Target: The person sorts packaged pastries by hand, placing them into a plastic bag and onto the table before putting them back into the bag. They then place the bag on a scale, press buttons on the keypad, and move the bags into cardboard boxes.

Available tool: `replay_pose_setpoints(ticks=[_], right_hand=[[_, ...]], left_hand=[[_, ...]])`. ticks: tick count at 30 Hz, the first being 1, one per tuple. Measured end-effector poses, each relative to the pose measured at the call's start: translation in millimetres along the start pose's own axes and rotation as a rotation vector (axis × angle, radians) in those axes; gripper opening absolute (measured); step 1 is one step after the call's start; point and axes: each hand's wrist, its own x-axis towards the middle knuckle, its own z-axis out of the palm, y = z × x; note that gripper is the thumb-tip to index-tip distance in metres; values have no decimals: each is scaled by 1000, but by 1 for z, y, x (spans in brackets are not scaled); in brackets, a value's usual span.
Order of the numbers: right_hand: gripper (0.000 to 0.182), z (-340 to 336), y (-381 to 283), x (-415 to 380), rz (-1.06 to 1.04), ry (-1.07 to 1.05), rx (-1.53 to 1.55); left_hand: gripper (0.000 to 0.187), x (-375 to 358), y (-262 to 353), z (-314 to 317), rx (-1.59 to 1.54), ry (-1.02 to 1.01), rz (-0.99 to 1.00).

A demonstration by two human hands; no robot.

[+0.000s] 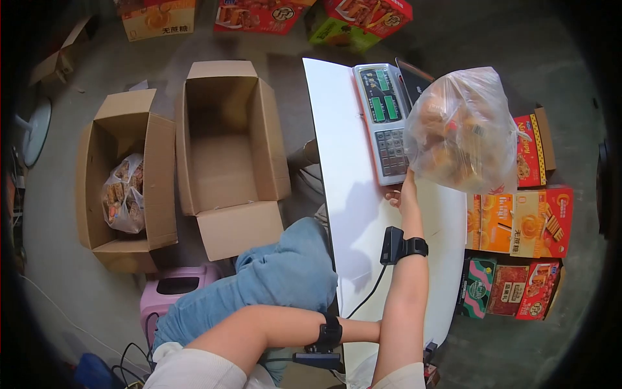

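Note:
A clear plastic bag full of round, orange-brown packaged items sits over the platform of a digital scale, hiding much of it. My right hand is at the bag's lower left edge, beside the scale's keypad. One finger stretches up to the bag and the others are apart; no grip on the bag shows. My left forearm reaches across and passes behind my right forearm, which hides the left hand and its fingers. The scale stands on a white table.
Left of the table are an open cardboard box and another box holding a bag of wrapped snacks. Colourful cartons stand beyond the table's right edge. A pink stool is near my legs. A cable runs from my right wrist strap.

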Motion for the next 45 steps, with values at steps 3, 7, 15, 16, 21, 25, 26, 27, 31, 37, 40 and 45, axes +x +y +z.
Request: replay_pose_setpoints(ticks=[3,7,15,16,21,25,26,27,31,37,40,45], right_hand=[[71,4,3,-1,-64,10,98],[72,9,0,-3,-4,24,118],[78,14,6,7,-23,-63,281],[77,14,3,2,-40,-108,248],[73,24,-6,-6,6,89,234],[78,26,0,6,-17,181,191],[78,26,0,4,-16,185,194],[77,26,0,4,-12,178,208],[76,28,-2,4,0,198,224],[75,28,-4,1,7,164,232],[76,26,-4,2,26,166,219],[76,23,-3,1,-10,115,199]], left_hand=[[32,2,-14,-26,-30,-2,110],[30,8,-28,-69,-45,-8,287],[35,-40,-54,-80,535,13,283],[35,-46,-56,-75,527,24,279],[36,-54,-67,-60,465,51,256],[37,-57,-69,-47,431,54,254],[37,-58,-70,-45,414,53,257],[37,-59,-70,-42,402,52,259],[38,-60,-76,-30,349,53,261],[39,-62,-82,-13,285,41,278],[40,-63,-84,-8,264,30,287],[41,-62,-85,1,226,11,319]])
